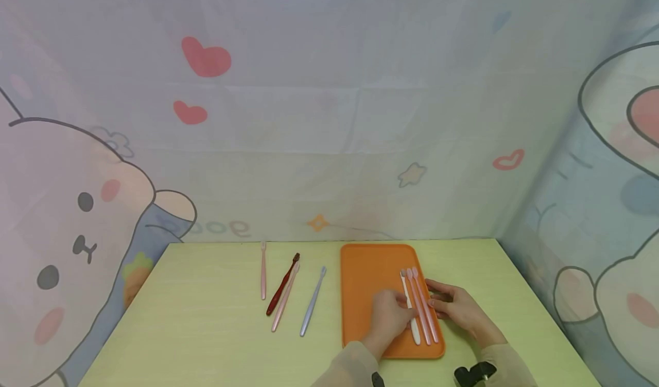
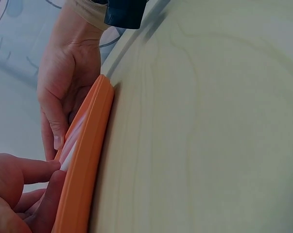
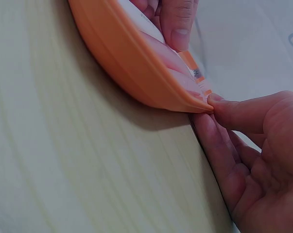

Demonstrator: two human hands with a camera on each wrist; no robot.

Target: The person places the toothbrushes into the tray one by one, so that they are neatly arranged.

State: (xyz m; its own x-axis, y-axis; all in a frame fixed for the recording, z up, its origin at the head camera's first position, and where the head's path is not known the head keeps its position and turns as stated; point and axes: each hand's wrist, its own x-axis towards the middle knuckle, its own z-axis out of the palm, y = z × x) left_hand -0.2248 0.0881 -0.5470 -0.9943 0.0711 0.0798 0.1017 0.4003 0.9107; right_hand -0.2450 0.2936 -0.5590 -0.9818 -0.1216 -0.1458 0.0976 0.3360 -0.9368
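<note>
An orange tray (image 1: pixel 362 275) holds a white toothbrush (image 1: pixel 416 334) and two pink toothbrushes (image 1: pixel 423 321) side by side along its right edge, heads toward the back. Over the tray, my left hand (image 1: pixel 389 316) pinches the white toothbrush at its handle between thumb and fingers. My right hand (image 1: pixel 462 310) is at the tray's right side; in the right wrist view its thumb (image 3: pixel 238 115) lies on the rim with the fingers underneath, pinching the edge. Parts of the pink handles show between both hands in the left wrist view.
Left of the tray, on the pale yellow-green table (image 1: pixel 195 318), lie a pink toothbrush (image 1: pixel 264 275), a dark red toothbrush (image 1: pixel 280 288) touching or close beside another pink toothbrush (image 1: pixel 284 301), and a blue-lavender toothbrush (image 1: pixel 312 304). A printed cloth (image 1: pixel 309 118) hangs behind the table.
</note>
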